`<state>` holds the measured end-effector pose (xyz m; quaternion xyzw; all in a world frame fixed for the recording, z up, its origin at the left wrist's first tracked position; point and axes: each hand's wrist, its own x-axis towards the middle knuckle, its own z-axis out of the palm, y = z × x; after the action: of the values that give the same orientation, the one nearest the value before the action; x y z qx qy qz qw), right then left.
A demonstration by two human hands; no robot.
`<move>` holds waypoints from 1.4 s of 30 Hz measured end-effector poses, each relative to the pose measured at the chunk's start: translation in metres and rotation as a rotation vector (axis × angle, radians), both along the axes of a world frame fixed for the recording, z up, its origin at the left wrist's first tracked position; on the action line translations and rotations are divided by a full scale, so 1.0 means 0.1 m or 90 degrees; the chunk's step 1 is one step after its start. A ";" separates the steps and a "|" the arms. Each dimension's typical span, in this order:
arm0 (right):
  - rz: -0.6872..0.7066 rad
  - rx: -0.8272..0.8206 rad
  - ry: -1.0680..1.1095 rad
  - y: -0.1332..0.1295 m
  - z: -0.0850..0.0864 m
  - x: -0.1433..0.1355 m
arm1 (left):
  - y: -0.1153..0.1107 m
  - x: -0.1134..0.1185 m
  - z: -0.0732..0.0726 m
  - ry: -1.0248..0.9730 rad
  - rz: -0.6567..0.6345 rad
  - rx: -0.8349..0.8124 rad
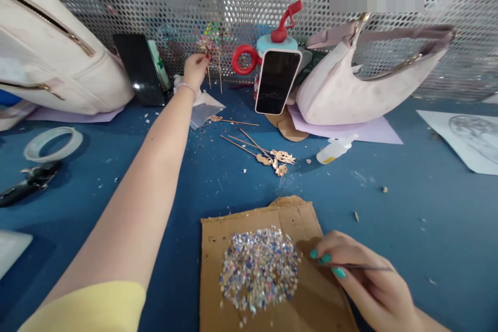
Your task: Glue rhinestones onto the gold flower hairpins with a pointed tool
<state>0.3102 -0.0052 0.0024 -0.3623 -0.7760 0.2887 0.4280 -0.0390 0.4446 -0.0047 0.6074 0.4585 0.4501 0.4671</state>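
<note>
Four gold sticks lie on the table, their heads bare as far as I see; two upright sticks stand by the mesh, bright colour around their tops. My left hand seems to pinch one of these, though it's small from here. My right hand closes on a thin tool beside gems heaped, unattached, on cardboard.
</note>
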 end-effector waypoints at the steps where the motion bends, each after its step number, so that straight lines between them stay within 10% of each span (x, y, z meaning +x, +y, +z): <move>1: 0.001 0.000 0.000 0.00 0.00 0.00 | -0.02 0.01 0.02 0.002 0.049 0.020; 8: 0.009 0.011 -0.026 0.01 -0.02 0.01 | -0.22 0.18 0.13 0.035 0.287 0.132; 16: 0.023 0.012 -0.037 -0.02 -0.05 0.04 | -0.54 0.43 0.00 0.133 0.282 0.233; 42: 0.048 -0.028 -0.025 -0.01 -0.05 0.02 | -0.23 0.46 -0.16 0.337 0.301 0.245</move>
<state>0.3123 -0.0058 -0.0030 -0.3477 -0.7908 0.3145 0.3936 0.0072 0.4217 -0.0210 0.6565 0.5973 0.4509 0.0938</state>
